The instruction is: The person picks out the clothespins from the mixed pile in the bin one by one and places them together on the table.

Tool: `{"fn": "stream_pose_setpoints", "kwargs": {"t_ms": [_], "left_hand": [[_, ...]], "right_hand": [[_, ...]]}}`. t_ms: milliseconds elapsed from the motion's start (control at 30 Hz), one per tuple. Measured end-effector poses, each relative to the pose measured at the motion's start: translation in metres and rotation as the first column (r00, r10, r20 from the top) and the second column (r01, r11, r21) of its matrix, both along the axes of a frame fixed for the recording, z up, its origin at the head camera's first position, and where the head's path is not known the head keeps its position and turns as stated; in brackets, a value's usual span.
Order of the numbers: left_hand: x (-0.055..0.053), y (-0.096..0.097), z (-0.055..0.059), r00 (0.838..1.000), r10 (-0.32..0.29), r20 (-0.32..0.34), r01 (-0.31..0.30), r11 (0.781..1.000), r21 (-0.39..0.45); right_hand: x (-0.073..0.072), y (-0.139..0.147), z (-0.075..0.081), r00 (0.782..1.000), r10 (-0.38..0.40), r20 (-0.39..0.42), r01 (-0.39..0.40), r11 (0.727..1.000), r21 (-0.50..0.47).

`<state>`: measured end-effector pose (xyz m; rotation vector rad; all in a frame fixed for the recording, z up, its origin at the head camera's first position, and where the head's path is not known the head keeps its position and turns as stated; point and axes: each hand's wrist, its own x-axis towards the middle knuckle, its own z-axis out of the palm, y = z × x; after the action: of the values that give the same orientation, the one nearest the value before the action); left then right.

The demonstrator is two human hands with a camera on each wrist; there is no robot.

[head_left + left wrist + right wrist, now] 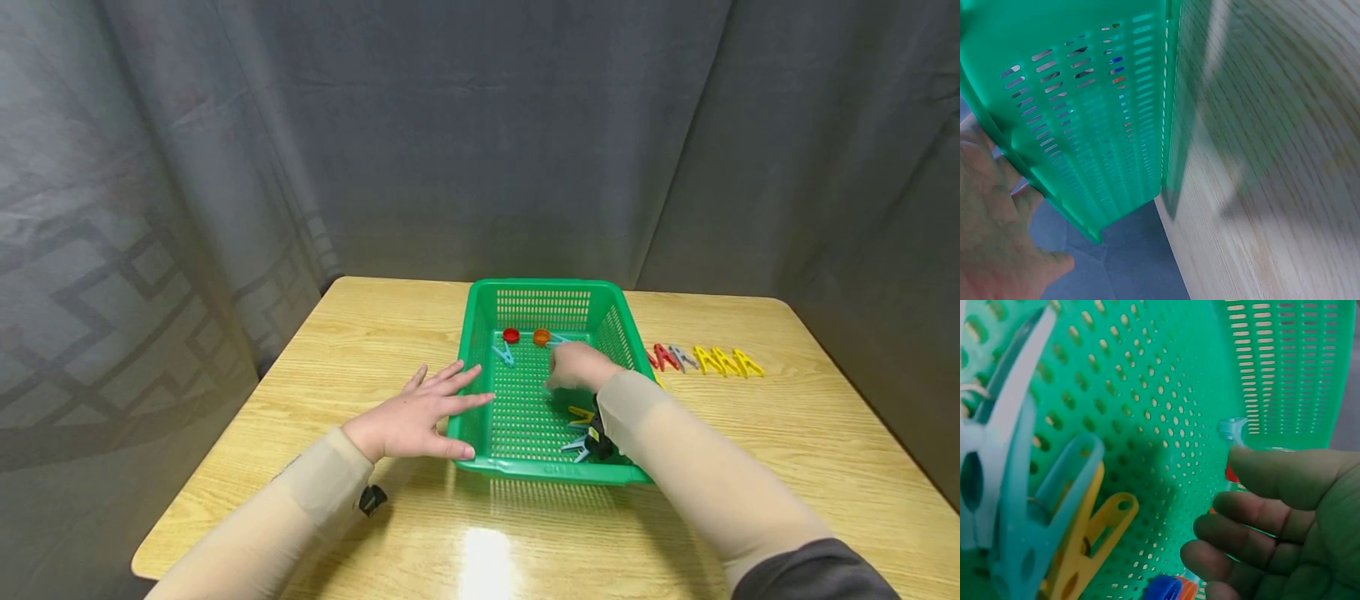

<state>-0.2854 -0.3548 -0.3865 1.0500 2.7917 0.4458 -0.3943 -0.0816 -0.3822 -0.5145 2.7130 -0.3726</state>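
Observation:
My left hand (420, 417) lies with fingers spread over the left rim of a green plastic basket (555, 472). In the left wrist view its fingers (1027, 199) reach past the rim. My right hand (581, 367) is down inside the basket, thumb and fingers apart, with nothing seen between them in the right wrist view. Close to it are a light blue clothespin (558, 340) and an orange ring-shaped piece (542, 337). Another light blue clothespin (504, 356) and a red round piece (511, 335) lie farther left. A yellow clothespin (1094, 540) is at the near right, beside blue ones.
Right of the basket, several clothespins stand in a row on the wooden table (795, 417): red (665, 357), grey (683, 358) and yellow (723, 361). A blue ring-shaped piece (1163, 589) shows in the right wrist view. Grey curtains (480, 150) hang behind the table.

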Motion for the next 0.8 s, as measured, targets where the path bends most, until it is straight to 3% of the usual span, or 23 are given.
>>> {"fn": "stream_pose_setpoints", "kwargs": {"t_ms": [167, 400, 800], "left_hand": [[0.0001, 0.0003, -0.0002, 1.0, 0.001, 0.007, -0.001, 1.0, 0.005], [0.0, 0.0, -0.0006, 1.0, 0.002, 0.005, -0.002, 1.0, 0.001], [-0.0001, -0.0007, -0.0011, 1.0, 0.002, 0.013, -0.002, 1.0, 0.008]], "right_hand": [[0.0009, 0.0006, -0.0032, 1.0, -0.018, 0.006, 0.017, 0.994, 0.11], [0.0046, -0.0012, -0.0091, 0.999, 0.016, 0.034, -0.023, 0.977, 0.211], [0.0067, -0.0033, -0.008, 0.999, 0.008, 0.039, -0.018, 0.966, 0.26]]}}
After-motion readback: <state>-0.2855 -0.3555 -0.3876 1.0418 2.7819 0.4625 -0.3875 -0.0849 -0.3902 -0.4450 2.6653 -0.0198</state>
